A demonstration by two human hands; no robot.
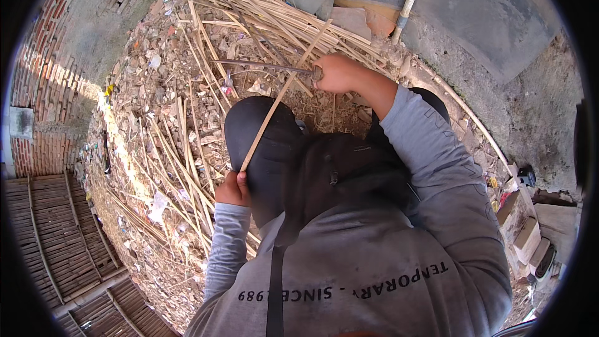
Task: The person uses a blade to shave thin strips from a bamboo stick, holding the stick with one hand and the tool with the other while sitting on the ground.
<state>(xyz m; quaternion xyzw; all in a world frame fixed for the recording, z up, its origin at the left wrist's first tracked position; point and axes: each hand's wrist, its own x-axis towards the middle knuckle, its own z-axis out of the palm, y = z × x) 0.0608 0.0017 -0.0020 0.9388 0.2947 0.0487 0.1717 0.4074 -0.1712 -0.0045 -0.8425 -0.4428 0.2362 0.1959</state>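
Observation:
My left hand [232,188] is closed around the lower end of a long, flat bamboo strip [269,116], by my left knee. The strip slants up and away to the right, past the knee. In my right hand [337,73] is the handle of a long knife with a thin, dark blade [259,64]. Its blade points left and crosses the strip near the strip's far half; whether the edge touches it I cannot tell. My fingers hide most of the handle.
Many bamboo strips [281,15] are heaped ahead, and more loose strips [187,168] lie to the left. Rubble and litter [146,81] cover the ground. A brick wall [47,97], a slatted bamboo panel [53,231] and a pipe [409,3] stand around me. Wooden blocks [527,237] sit at right.

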